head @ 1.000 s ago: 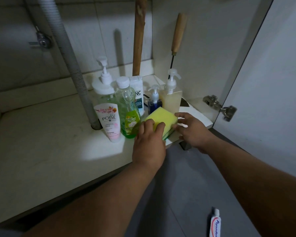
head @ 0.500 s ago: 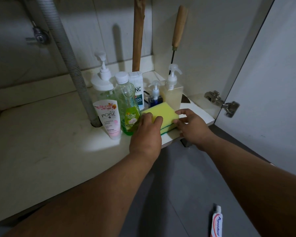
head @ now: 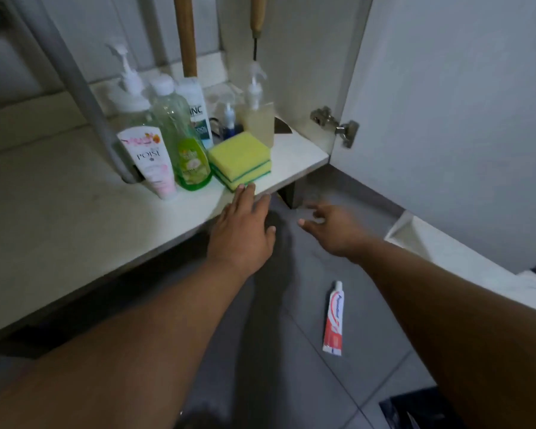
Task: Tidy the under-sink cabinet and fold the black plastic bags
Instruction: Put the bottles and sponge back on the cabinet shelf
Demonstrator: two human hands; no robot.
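Observation:
A stack of two yellow-and-green sponges (head: 241,158) sits near the front edge of the cabinet floor (head: 59,212), beside a green dish-soap bottle (head: 188,156) and a pink tube (head: 150,159). My left hand (head: 245,230) hovers just in front of the sponges with fingers straight, holding nothing. My right hand (head: 331,226) is over the grey floor tiles with fingers spread, also empty. A black plastic bag (head: 415,411) shows at the bottom right edge.
Pump bottles (head: 130,88) and a white bottle (head: 195,109) crowd the cabinet's right corner, with two wooden handles (head: 186,35) leaning behind. A grey drain hose (head: 75,88) runs down at the left. The cabinet door (head: 446,119) stands open. A toothpaste tube (head: 334,318) lies on the floor.
Both hands have let go of the sponges and pulled back toward me. The sponges now rest stacked on the cabinet floor. The view has tilted downward.

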